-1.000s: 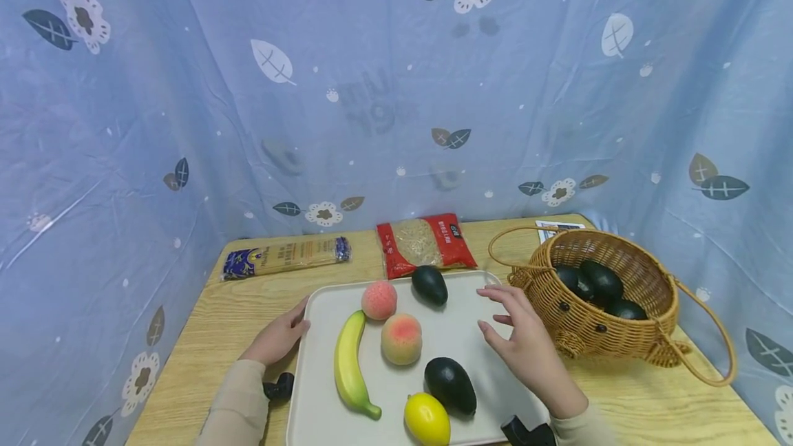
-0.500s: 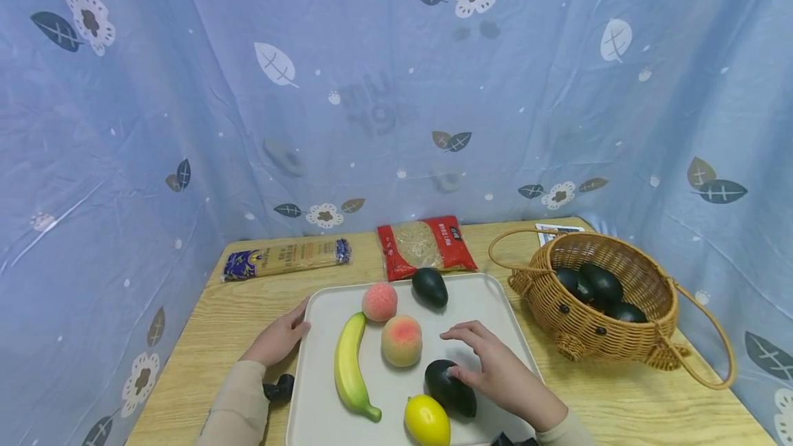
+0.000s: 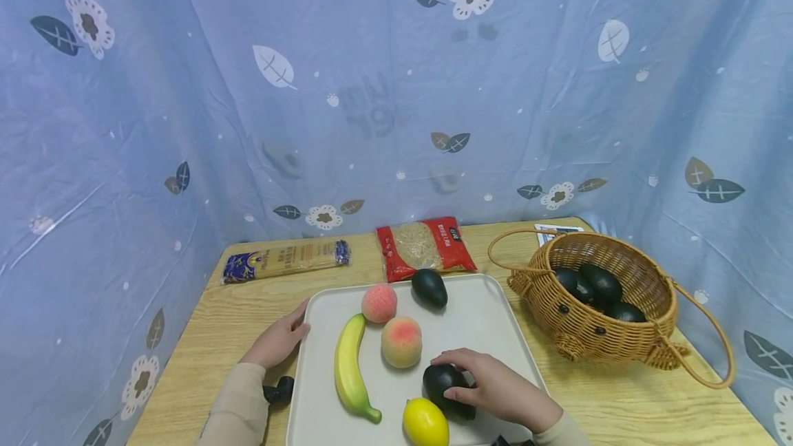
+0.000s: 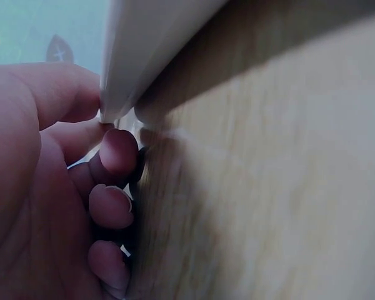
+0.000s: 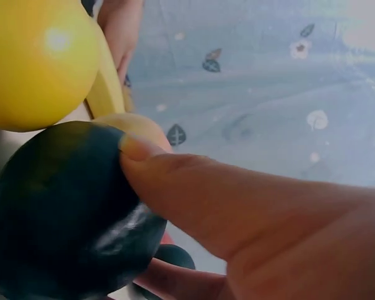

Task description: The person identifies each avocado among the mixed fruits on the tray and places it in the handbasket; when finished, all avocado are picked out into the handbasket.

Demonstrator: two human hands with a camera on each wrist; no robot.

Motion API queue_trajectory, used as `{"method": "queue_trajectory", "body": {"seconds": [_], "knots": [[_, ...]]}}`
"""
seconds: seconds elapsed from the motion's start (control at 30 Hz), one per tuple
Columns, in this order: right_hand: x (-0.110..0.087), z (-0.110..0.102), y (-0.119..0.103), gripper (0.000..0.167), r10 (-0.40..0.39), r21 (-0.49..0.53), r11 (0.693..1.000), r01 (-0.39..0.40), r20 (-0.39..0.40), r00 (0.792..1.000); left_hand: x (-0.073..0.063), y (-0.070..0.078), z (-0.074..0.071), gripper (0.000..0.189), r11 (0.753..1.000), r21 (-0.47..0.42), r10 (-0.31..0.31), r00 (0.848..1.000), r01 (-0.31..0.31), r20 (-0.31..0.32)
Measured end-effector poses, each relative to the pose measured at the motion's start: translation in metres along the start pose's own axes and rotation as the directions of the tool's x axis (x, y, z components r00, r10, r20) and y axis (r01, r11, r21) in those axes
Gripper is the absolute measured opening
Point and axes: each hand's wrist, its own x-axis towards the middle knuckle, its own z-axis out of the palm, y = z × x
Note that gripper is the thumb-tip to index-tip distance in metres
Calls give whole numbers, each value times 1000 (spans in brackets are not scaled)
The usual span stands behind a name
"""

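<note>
My right hand grips a dark green avocado at the front of the white tray, fingers over its far side and thumb on its near side. In the right wrist view the thumb presses on the dark skin of the avocado. A yellow lemon lies just beside it. At the tray's left edge my left hand holds the rim; the left wrist view has thumb and forefinger at the tray wall. Also on the tray are a banana, two peaches and a second avocado.
A wicker basket with several avocados stands right of the tray, its handle loops sticking out. Behind the tray lie a red-edged bag and a long noodle packet. A blue patterned curtain surrounds the wooden table.
My right hand has moved left and down from the tray's right side and closed round the front avocado. The left hand has stayed at the tray edge.
</note>
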Motion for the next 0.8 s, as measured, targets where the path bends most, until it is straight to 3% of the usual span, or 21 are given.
{"method": "queue_trajectory", "body": {"seconds": [0.13,0.4,0.67,0.8], "knots": [[1,1,2,46,8,35,999,-9,35,999,-1,1,0,64,1000,-7,-1,1000,1,-2],[0,2,6,49,-3,64,998,3,6,1000,-1,1,1,64,1000,5,-8,1000,8,-13],[-3,-4,14,48,-26,33,999,31,-131,991,0,-2,2,64,1000,17,10,1000,-10,-15],[-5,-12,18,48,-31,-26,999,25,-250,968,1,-2,2,64,1000,13,7,1000,-6,-23]]}}
